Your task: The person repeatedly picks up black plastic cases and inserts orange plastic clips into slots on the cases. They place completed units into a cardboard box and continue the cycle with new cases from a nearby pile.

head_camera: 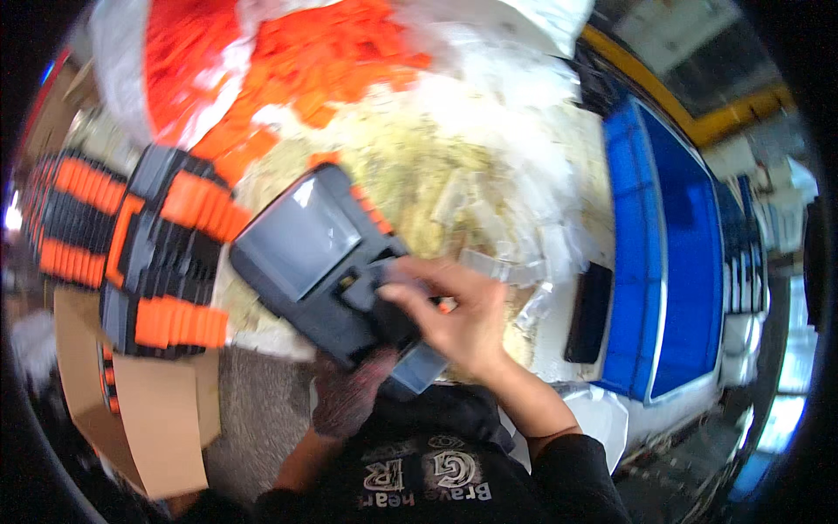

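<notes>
A dark grey plastic toolbox [281,308], probably a lid or whole box, is held tilted in front of my body. It has a clear-covered compartment [308,236] at its far end and a smaller clear cover [419,367] near my chest. Orange pieces show along its right side. My left hand [350,396], in a dark knitted glove, grips its near lower edge; part of that hand is hidden underneath. Bare, my right hand [461,311] pinches a dark plastic part [402,278] at the toolbox's middle. Blur hides that part's exact shape.
Stacked black-and-orange plastic toolbox parts [177,255] stand at left, above an open cardboard box [163,419]. Orange pieces [321,59] spill from a white sack across the worktable [393,144]. Clear plastic pieces [484,262], a black phone-like slab [587,314] and a blue crate [632,262] lie right.
</notes>
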### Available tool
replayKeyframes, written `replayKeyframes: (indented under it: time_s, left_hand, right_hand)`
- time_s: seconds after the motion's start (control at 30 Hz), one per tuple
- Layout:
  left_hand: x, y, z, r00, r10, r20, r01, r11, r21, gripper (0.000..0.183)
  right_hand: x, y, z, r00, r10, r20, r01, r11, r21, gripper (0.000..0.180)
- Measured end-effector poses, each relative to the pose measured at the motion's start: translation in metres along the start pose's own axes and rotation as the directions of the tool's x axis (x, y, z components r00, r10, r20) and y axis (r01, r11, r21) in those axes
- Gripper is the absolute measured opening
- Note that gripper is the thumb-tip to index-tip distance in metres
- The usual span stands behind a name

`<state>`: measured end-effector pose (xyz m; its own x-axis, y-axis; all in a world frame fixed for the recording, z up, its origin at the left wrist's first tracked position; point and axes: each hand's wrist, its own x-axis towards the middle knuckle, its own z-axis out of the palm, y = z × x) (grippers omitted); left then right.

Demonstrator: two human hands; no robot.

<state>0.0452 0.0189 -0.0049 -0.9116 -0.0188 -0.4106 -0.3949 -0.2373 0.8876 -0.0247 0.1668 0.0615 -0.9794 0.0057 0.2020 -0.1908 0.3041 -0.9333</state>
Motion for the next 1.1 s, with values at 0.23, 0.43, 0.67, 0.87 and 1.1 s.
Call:
replayKeyframes:
  time_s: [0.23, 0.43, 0.67, 0.87, 1.1]
  left_hand:
    - [-0.01, -0.023, -0.047, 0.985, -0.029, 0.173, 0.007, 0.992, 0.129, 0.074]
    - [0.017, -0.017, -0.04, 0.954, -0.082, 0.287, 0.197, 0.896, -0.399, 0.06]
    - [0.05, 0.041, 0.008, 0.977, -0.061, 0.206, 0.122, 0.946, -0.301, 0.046]
    - [0.073, 0.026, -0.002, 0.995, -0.094, 0.027, 0.093, 0.995, 0.042, 0.028]
    - [0.074, -0.047, -0.011, 0.987, -0.145, -0.071, 0.123, 0.96, -0.253, 0.037]
  right_hand:
    - [-0.005, 0.01, -0.023, 0.973, 0.04, 0.226, -0.053, 0.997, 0.05, 0.045]
    - [-0.018, 0.025, -0.026, 0.855, 0.355, 0.377, -0.454, 0.864, 0.218, 0.04]
    - [0.032, 0.022, -0.042, 0.83, 0.397, 0.391, -0.257, 0.896, -0.362, 0.045]
    - [0.109, 0.018, -0.043, 0.937, 0.255, 0.238, -0.104, 0.856, -0.506, 0.019]
    - [0.262, 0.038, 0.116, 0.843, -0.362, 0.397, 0.504, 0.791, -0.347, 0.012]
